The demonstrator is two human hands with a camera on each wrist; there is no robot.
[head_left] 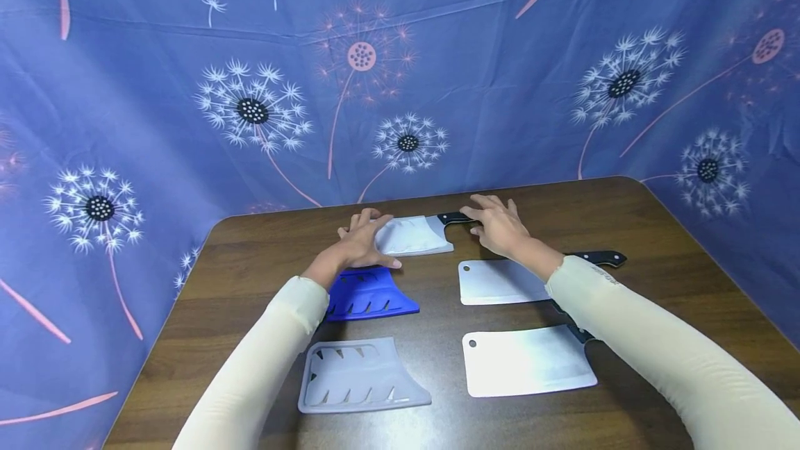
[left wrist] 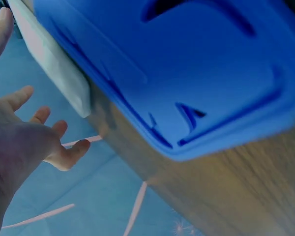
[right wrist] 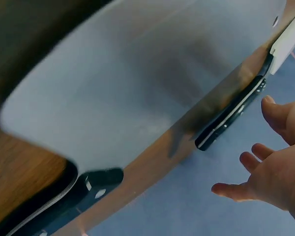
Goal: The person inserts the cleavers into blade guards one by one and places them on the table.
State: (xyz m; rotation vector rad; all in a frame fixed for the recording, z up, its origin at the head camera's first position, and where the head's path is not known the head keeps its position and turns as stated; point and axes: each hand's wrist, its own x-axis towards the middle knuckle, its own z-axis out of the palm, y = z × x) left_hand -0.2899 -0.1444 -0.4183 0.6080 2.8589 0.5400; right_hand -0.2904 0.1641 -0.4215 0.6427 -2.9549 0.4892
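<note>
At the far side of the table lies a cleaver with a black handle (head_left: 455, 218), its blade mostly inside a white blade cover (head_left: 405, 236). My left hand (head_left: 361, 240) is at the cover's left end, fingers spread and thumb extended. Beside the handle's end hovers my right hand (head_left: 500, 229), fingers loosely spread. The right wrist view shows that handle (right wrist: 231, 115) apart from my right hand (right wrist: 278, 172), with nothing gripped. In the left wrist view, my left hand (left wrist: 29, 140) is near the white cover (left wrist: 56, 61), beyond a blue blade cover (left wrist: 187, 64).
Nearer on the left lie the blue blade cover (head_left: 375, 295) and a pale grey one (head_left: 359, 373). Two bare cleavers, a middle cleaver (head_left: 500, 283) and a near cleaver (head_left: 528, 363), lie on the right under my right arm. A blue dandelion-print cloth (head_left: 475, 89) hangs behind the wooden table (head_left: 250, 255).
</note>
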